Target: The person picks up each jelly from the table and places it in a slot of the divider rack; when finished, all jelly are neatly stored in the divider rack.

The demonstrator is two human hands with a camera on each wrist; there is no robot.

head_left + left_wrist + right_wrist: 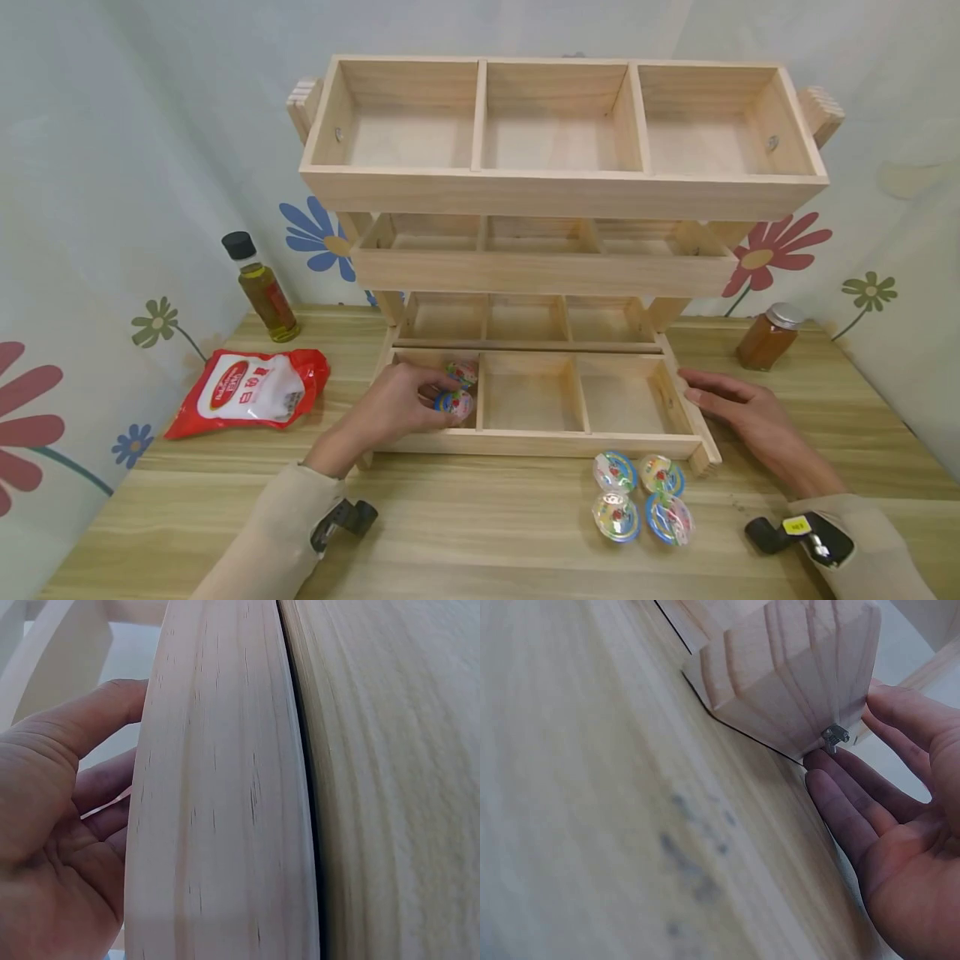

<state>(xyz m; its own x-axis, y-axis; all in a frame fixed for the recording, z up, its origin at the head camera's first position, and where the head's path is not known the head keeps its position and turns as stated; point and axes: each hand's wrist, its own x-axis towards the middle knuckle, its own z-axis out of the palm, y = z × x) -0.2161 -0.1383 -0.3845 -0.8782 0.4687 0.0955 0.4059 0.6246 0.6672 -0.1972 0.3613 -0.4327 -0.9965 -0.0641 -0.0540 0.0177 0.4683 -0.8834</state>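
Note:
In the head view my left hand reaches into the left compartment of the bottom tray and pinches a small jelly cup with a printed lid. Just behind it a second jelly cup lies in the same compartment. The left wrist view has the tray's front board hiding the held cup. My right hand rests with extended fingers against the right end of the wooden shelf rack. In the right wrist view its fingertips are right at the foot of the rack's side piece, beside a small metal fastener.
Several jelly cups sit in front of the rack. To the left are a red-and-white bag and an oil bottle; a spice jar stands at the right. Upper tiers overhang the bottom tray.

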